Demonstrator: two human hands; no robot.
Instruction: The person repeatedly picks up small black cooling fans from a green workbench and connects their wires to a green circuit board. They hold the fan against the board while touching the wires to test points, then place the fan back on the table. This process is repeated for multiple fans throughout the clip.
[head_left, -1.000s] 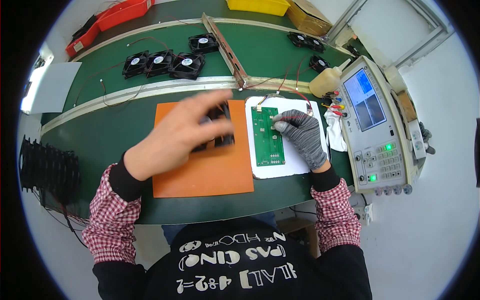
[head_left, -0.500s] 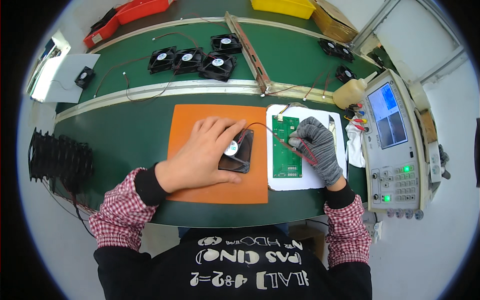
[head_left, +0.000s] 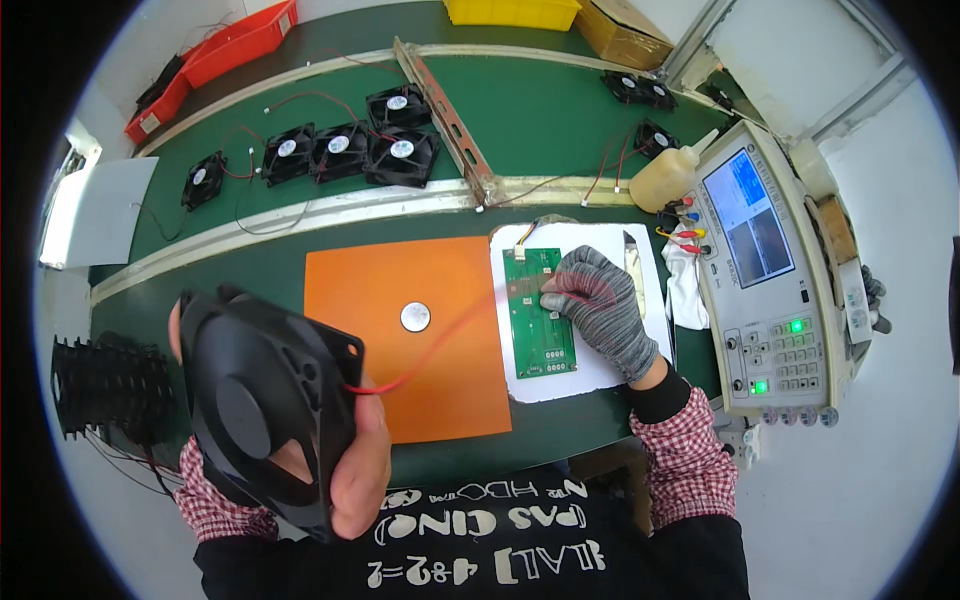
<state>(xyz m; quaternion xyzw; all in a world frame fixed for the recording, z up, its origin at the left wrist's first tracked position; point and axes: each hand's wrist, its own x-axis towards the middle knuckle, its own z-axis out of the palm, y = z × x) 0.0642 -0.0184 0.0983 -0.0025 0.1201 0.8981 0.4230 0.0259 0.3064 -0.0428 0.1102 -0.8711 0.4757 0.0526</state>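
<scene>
My bare left hand (head_left: 362, 470) holds a black cooling fan (head_left: 240, 410) tilted up close to the camera, its frame gripped at the edges. From the fan a red lead (head_left: 440, 345), blurred by motion, runs across to my right hand (head_left: 600, 300). That hand, in a grey knitted glove, pinches the lead's end over the green circuit board (head_left: 541, 345); the fingers hide the tip. The circuit board lies on a white pad (head_left: 600, 378) with a small wired plug at its top end. A round silver disc (head_left: 415, 317) sits on the orange mat (head_left: 450, 400).
Several black fans (head_left: 340, 150) with leads lie beyond the pale rail. A stack of fans (head_left: 110, 385) stands at far left. On the right are a test instrument (head_left: 760, 270) with a lit screen and a squeeze bottle (head_left: 660, 182). A metal strip (head_left: 445, 115) divides the back.
My left hand has lifted the fan off the orange mat, toward the camera and left. The silver disc now shows on the mat. My right hand stays at the circuit board. The view has shifted.
</scene>
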